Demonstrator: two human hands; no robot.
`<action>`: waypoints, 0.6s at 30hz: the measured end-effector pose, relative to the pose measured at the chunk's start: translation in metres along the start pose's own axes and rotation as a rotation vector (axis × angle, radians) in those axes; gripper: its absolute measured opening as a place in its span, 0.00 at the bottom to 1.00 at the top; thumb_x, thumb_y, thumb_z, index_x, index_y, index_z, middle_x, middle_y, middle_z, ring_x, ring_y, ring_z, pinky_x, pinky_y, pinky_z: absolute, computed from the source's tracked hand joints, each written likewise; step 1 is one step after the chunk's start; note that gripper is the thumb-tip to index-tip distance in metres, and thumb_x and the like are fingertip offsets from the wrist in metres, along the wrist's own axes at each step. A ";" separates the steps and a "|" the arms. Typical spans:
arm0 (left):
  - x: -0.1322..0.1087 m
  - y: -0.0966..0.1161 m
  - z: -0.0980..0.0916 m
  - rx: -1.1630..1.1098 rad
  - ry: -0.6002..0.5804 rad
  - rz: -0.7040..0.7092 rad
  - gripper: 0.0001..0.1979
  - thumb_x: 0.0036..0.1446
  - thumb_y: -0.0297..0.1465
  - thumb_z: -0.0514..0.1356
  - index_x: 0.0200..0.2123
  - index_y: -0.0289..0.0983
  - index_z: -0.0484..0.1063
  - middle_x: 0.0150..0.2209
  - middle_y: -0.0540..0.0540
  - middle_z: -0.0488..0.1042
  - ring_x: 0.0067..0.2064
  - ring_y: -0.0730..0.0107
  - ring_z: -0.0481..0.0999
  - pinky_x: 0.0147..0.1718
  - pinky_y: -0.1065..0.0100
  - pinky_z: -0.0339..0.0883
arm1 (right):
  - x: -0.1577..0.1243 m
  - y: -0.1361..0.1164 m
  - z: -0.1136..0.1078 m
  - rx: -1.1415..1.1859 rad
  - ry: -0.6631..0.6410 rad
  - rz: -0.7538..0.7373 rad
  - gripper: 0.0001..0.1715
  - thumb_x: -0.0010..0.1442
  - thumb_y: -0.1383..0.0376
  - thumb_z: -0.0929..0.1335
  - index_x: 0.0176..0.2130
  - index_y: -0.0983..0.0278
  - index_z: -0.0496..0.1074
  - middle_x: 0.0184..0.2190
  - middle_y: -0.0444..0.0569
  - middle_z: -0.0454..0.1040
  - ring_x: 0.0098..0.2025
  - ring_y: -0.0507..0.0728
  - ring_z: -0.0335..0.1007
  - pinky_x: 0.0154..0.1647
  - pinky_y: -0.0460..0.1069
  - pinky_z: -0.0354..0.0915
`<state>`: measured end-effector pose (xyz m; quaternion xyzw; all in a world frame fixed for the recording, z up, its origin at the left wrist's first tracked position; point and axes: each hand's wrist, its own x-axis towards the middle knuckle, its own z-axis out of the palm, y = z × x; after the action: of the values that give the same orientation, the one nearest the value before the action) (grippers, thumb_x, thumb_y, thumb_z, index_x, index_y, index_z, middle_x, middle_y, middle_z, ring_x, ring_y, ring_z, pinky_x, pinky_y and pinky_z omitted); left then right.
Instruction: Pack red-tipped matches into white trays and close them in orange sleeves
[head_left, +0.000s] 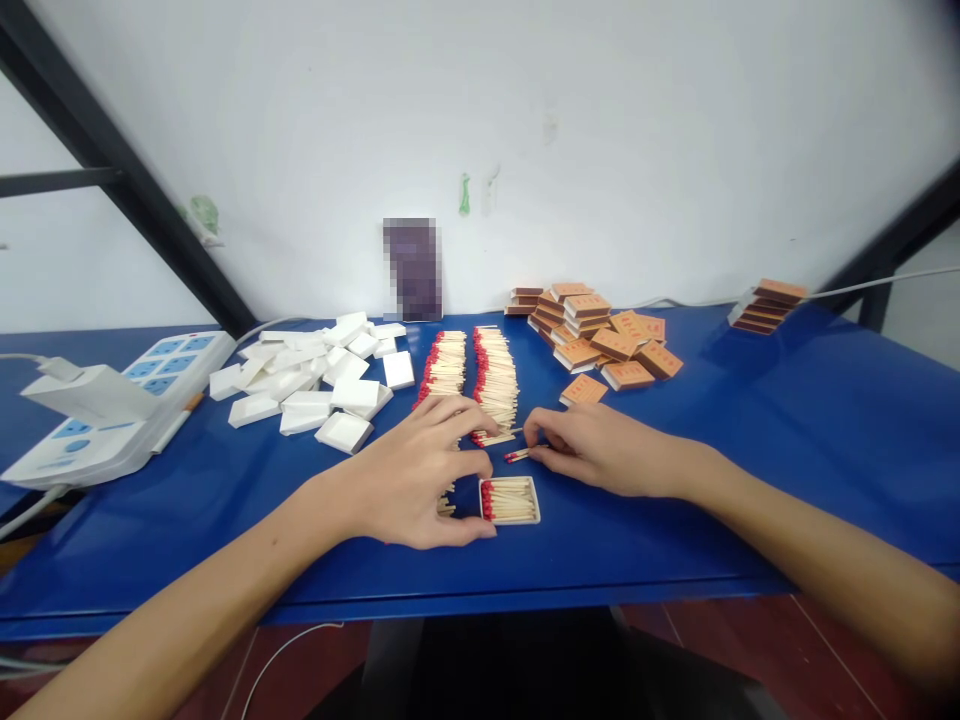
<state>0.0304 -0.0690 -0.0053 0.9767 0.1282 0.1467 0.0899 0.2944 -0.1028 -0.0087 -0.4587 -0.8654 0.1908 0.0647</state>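
Note:
A small white matchbox tray [512,501] filled with red-headed matches lies on the blue table. My left hand [424,470] holds it at its left end, thumb at the near corner and index finger at the far corner. Just beyond the tray, my right hand [581,450] pinches a few matches [517,455], their red heads pointing left. Two long rows of matches stretch away from me, a left row [444,365] and a right row [495,380]. My left hand covers the near part of the left row.
Several white inner trays [300,375] are heaped at the left, beside a power strip [150,390] with cables. Orange matchbox sleeves [607,335] form a pile at the back right. Farther right stands a stack of sleeves [769,305]. A blurred dark object [415,270] leans on the wall.

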 end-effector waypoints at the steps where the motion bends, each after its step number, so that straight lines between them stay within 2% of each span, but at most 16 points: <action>1: 0.000 0.000 0.000 0.002 0.000 0.000 0.16 0.56 0.45 0.66 0.37 0.37 0.77 0.54 0.39 0.69 0.56 0.52 0.66 0.56 0.52 0.62 | 0.000 0.000 0.000 0.008 -0.004 0.000 0.07 0.70 0.62 0.62 0.41 0.62 0.67 0.24 0.41 0.67 0.25 0.51 0.61 0.28 0.47 0.51; 8: 0.000 -0.001 0.001 0.010 0.011 0.003 0.17 0.56 0.46 0.66 0.36 0.37 0.77 0.54 0.39 0.69 0.56 0.51 0.67 0.55 0.53 0.63 | 0.000 -0.004 -0.003 0.069 -0.045 0.000 0.01 0.63 0.67 0.66 0.37 0.62 0.67 0.22 0.38 0.66 0.24 0.49 0.58 0.28 0.45 0.51; 13: 0.000 -0.001 0.000 0.010 0.012 0.013 0.17 0.56 0.46 0.66 0.37 0.37 0.77 0.53 0.39 0.70 0.56 0.51 0.67 0.55 0.53 0.63 | -0.002 -0.009 -0.010 0.078 -0.103 0.011 0.02 0.61 0.68 0.67 0.35 0.62 0.67 0.23 0.38 0.68 0.23 0.49 0.59 0.28 0.45 0.51; 18: 0.001 -0.001 0.001 0.038 0.014 0.004 0.17 0.58 0.46 0.65 0.36 0.37 0.77 0.53 0.39 0.70 0.56 0.51 0.67 0.57 0.51 0.62 | -0.003 -0.008 -0.008 0.027 -0.098 0.010 0.03 0.62 0.66 0.66 0.34 0.62 0.66 0.23 0.39 0.68 0.23 0.49 0.59 0.27 0.46 0.50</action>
<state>0.0312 -0.0676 -0.0066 0.9774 0.1298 0.1514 0.0703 0.2926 -0.1070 0.0015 -0.4523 -0.8626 0.2251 0.0274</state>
